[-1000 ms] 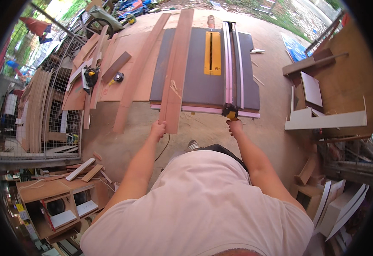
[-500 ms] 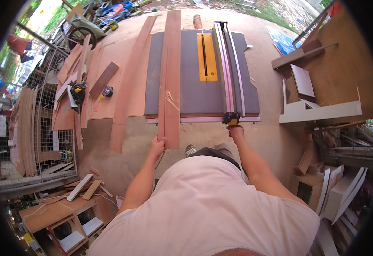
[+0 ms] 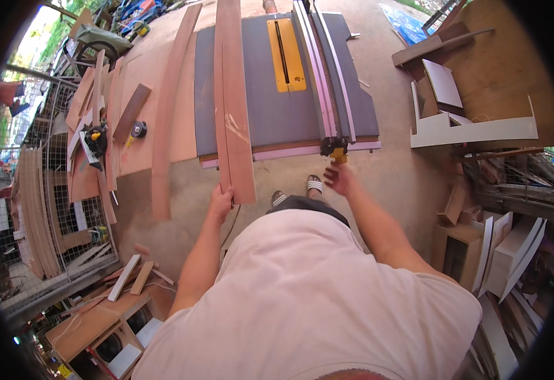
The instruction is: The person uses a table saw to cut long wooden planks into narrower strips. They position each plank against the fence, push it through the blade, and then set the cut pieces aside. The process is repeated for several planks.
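Note:
Two long reddish-brown boards [image 3: 235, 158] lie side by side across a dark table saw top [image 3: 267, 120], their near ends overhanging its front edge. My left hand [image 3: 222, 201] is closed around the near end of the left one. Thin wood splinters [image 3: 235, 126] rest on the boards. To the right runs the saw's rip fence [image 3: 318, 82], beside the yellow throat plate [image 3: 286, 57] with its dark slot. At the fence's near end is a black and yellow handle [image 3: 336, 152]. Just below it, my right hand [image 3: 339, 179] is open, fingers apart, holding nothing.
Another long board [image 3: 170, 126] lies left of the saw, near a tape measure [image 3: 138, 130] and a circular saw [image 3: 94, 140]. White panels [image 3: 473, 132] stand at right. Cabinets [image 3: 93, 310] sit at lower left, a wire mesh fence [image 3: 68, 209] beyond them.
My right hand has come off the fence handle and its fingers have spread. My left hand keeps its grip on the board. One sandalled foot has stepped forward, and the view has shifted.

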### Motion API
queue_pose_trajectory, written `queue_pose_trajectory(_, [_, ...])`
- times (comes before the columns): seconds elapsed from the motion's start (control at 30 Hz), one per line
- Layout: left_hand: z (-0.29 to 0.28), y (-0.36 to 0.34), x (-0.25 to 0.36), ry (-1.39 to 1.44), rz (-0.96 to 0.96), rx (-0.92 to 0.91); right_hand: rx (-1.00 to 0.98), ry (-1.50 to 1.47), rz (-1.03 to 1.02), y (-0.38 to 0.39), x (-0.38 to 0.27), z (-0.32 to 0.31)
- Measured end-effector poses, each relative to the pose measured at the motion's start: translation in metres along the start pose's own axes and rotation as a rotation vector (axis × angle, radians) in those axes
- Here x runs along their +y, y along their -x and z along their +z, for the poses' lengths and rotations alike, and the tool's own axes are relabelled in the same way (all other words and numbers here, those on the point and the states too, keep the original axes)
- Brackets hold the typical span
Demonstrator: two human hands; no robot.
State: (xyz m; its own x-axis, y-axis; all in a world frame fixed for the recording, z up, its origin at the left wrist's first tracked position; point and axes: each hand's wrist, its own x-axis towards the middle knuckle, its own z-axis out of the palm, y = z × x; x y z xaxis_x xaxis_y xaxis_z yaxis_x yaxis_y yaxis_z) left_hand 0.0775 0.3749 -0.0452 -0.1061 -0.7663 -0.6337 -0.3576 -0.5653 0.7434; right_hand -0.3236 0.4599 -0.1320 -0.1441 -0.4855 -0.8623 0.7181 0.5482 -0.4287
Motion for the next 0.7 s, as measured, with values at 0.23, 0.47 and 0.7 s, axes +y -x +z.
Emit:
queue_pose_trajectory(0.23, [0.006, 0.016, -0.002, -0.012, -0.002, 0.094, 0.464, -0.156, -0.097, -0.040, 0.009, -0.072])
queue_pose_trajectory(0.47, [0.017, 0.010, 0.006, 0.068, -0.008, 0.104, 0.545, 0.245, -0.686, -0.084, -0.161, -0.122])
queue_pose_trajectory(0.7, [0.032, 0.007, -0.015, 0.012, 0.093, 0.539, -0.287, 0.281, -0.157, -0.095, -0.251, -0.033])
